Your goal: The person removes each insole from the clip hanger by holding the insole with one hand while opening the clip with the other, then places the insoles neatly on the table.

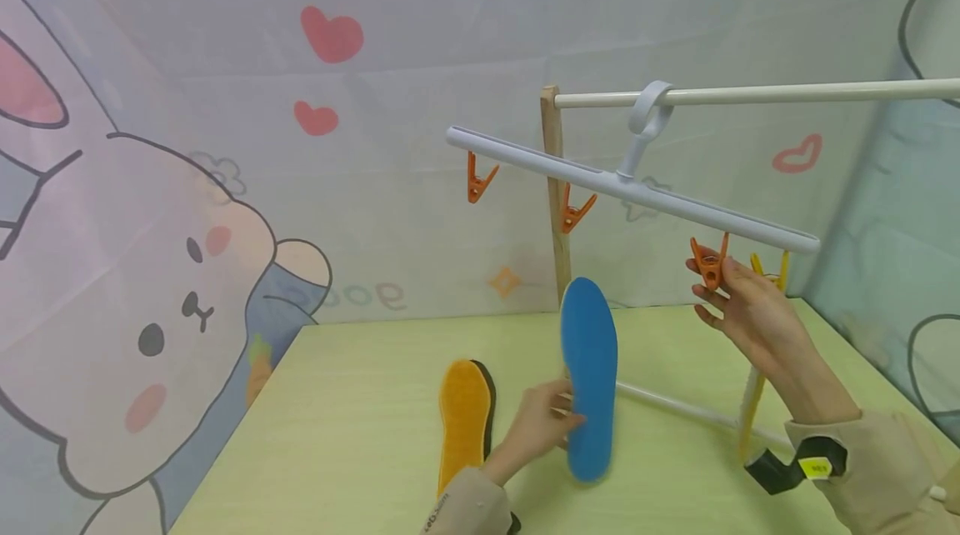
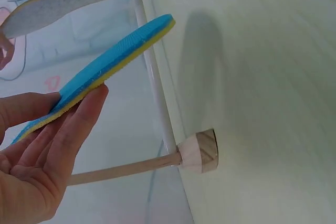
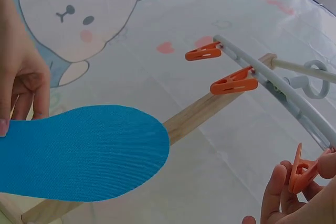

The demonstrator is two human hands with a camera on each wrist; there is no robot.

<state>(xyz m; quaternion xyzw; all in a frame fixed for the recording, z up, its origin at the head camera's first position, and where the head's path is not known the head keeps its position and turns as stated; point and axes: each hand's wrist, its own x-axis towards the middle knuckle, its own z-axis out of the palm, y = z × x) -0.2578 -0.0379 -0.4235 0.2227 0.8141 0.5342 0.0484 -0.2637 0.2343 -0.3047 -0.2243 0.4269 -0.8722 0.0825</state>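
My left hand (image 1: 542,421) pinches a blue insole (image 1: 592,368) upright by its edge, thumb on the blue face; its yellow underside shows as a thin edge in the left wrist view. My right hand (image 1: 757,314) grips an orange clip (image 1: 709,268) that hangs from the right part of a white hanger (image 1: 540,162). Two more orange clips, one at the far left (image 1: 474,185) and one nearer the middle (image 1: 572,214), hang unattended. Behind my right hand, a yellow clip (image 1: 783,270) hangs at the hanger's right end, above another insole (image 2: 79,1) seen with a grey face.
The hanger hooks over a white rail (image 1: 795,91) on a wooden post (image 1: 553,185). A lower white bar (image 1: 675,405) runs close above the pale green table (image 1: 337,402). An orange-yellow insole (image 1: 463,414) lies there over a dark-edged one, partly behind my left forearm.
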